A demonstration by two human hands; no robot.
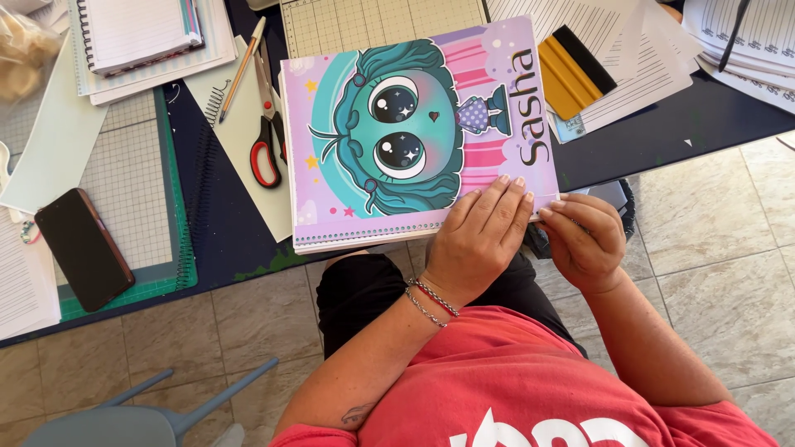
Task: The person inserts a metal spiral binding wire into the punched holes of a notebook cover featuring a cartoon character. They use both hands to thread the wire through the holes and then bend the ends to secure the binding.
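Observation:
A notebook cover (pixel 414 124) with a teal cartoon face on pink and lilac lies on a stack of punched pages at the table's near edge. My left hand (pixel 483 236) rests flat on the cover's near right corner, fingers together, with chain bracelets at the wrist. My right hand (pixel 586 240) pinches that same corner's edge from the right, fingertips curled against the stack.
Red-handled scissors (pixel 267 132) and a pencil (pixel 242 70) lie left of the cover. A black phone (pixel 83 248) sits on a green cutting mat (pixel 132 199). A yellow squeegee (pixel 573 70) lies on papers at the back right. A spiral notebook (pixel 137 33) sits at the back left.

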